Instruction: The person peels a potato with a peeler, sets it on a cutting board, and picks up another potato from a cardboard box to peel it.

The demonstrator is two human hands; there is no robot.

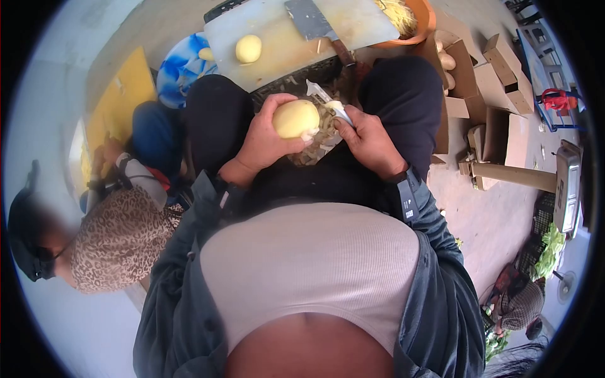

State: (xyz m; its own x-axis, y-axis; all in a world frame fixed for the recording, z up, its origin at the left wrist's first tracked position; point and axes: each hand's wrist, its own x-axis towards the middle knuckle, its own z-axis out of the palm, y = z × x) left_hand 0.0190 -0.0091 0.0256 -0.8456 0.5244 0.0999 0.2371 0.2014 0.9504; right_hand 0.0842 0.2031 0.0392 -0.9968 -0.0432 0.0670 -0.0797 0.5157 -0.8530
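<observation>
Cutting board (277, 39) at the far side, cleaver (309, 19) on top | our left hand (259, 140) cups a pale potato (295, 118) over some peelings (309, 156) | our right hand (373, 142) pinches a white peeler (321, 94) | if the potato's slick, it could slip and we'd nick ourselves

- Left hand (261, 135): curved into a rounded grasp, index finger reaching along the far side, thumb along the near side.
- Right hand (373, 143): curled into a tighter grip, thumb and index finger drawn together, the knuckles bent.
- Both hands are raised between the parted knees, near each other but apart.
- Wrists: each angled inward, left (236, 172) and right (393, 167).
- Arms: elbows bent, left (173, 277) and right (449, 258) flanking the torso.
</observation>
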